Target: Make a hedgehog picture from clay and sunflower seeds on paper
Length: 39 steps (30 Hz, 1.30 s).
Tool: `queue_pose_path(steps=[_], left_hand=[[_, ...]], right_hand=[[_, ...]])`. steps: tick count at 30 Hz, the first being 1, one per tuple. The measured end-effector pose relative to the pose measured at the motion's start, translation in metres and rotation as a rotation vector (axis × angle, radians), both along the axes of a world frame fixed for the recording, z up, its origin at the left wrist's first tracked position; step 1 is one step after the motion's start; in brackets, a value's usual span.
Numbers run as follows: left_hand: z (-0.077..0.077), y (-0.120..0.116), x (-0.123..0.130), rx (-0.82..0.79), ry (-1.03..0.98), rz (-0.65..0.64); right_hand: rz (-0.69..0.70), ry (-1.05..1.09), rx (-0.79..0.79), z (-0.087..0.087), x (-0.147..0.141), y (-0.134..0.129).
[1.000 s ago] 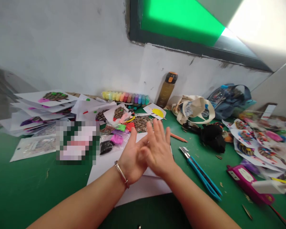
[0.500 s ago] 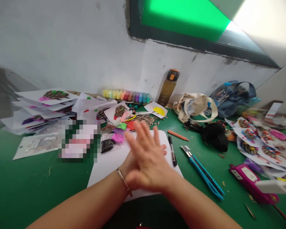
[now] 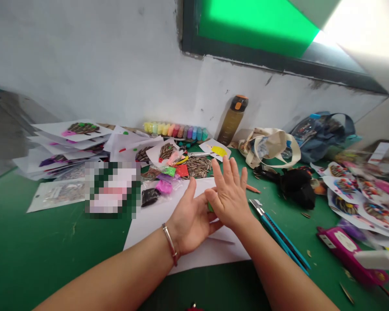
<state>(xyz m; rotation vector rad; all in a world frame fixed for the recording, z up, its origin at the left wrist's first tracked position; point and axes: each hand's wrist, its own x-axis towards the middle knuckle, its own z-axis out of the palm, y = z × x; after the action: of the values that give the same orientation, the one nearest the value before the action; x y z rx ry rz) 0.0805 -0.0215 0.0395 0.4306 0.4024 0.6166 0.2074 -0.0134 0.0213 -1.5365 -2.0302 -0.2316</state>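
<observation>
Fingers (image 3: 234, 172) of both hands spread, left hand (image 3: 189, 224) and right hand (image 3: 230, 202) close above white paper sheet (image 3: 149, 224); small green bit (image 3: 209, 207) between them, grip unclear. Blue utility knife (image 3: 278, 236) just beside right hand could nick it if swung outward.

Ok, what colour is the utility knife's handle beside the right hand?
The utility knife has a bright blue handle with a dark strip, shown in the head view.
</observation>
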Motion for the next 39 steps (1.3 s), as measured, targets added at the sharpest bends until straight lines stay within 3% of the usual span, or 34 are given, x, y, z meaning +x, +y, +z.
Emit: queue_pose_path(steps=[5, 8, 13, 16, 19, 24, 30, 35, 39], left_hand=[[0.002, 0.004, -0.004, -0.089, 0.093, 0.131], [0.007, 0.001, -0.007, -0.052, 0.190, 0.200], [0.012, -0.001, -0.019, -0.011, 0.250, 0.291], [0.011, 0.000, -0.023, 0.035, 0.267, 0.284], [0.005, -0.002, -0.023, 0.092, 0.277, 0.250], [-0.008, -0.004, -0.025, 0.157, 0.321, 0.167], [-0.021, 0.002, -0.025, 0.199, 0.383, 0.089], [-0.028, 0.005, -0.025, 0.193, 0.441, 0.081], [-0.028, 0.005, -0.025, 0.234, 0.439, 0.108]], right_hand=[[-0.040, 0.035, -0.024, -0.006, 0.005, 0.005], [-0.050, 0.266, -0.106, -0.003, 0.003, 0.007], [0.077, 0.681, -0.210, 0.011, 0.009, 0.000], [0.191, 0.584, -0.297, 0.024, 0.006, -0.016], [0.279, 0.465, -0.351, 0.025, -0.003, -0.029], [0.229, 0.520, -0.317, 0.005, -0.002, -0.032], [0.275, 0.408, -0.303, -0.013, 0.010, -0.030], [0.243, 0.509, -0.467, -0.016, 0.012, -0.032], [0.274, 0.541, -0.487, -0.013, 0.012, -0.030]])
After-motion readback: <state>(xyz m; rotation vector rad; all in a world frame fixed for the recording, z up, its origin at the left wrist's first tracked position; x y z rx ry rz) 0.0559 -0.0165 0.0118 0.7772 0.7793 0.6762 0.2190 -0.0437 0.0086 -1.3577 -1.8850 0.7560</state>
